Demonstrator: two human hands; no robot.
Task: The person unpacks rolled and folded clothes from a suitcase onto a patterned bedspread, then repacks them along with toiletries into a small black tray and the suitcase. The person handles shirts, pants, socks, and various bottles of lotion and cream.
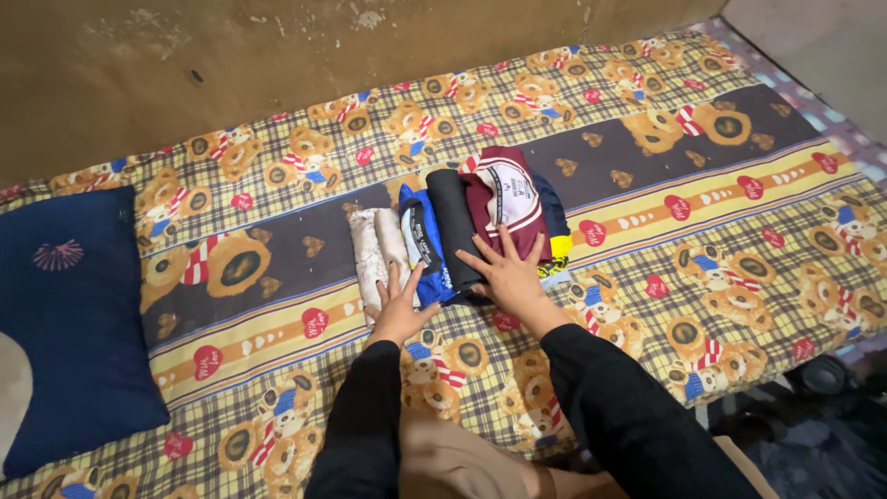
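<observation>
A row of folded clothes lies across the middle of a patterned bedsheet point(702, 203). From the left: a cream floral piece point(370, 245), a blue piece point(420, 231), a black piece point(455, 217), a maroon and white shirt point(506, 196), and a dark blue and yellow piece point(556, 236) under it. My left hand point(400, 310) lies flat, fingers spread, on the near ends of the cream and blue pieces. My right hand point(504, 268) rests with fingers apart on the near edge of the black and maroon pieces. Both arms wear black sleeves.
A dark blue pillow point(69, 319) lies at the left of the bed. A rough brown wall point(277, 46) runs behind the bed. The bed's right edge drops to a tiled floor point(832, 46), with dark objects point(818, 407) at lower right.
</observation>
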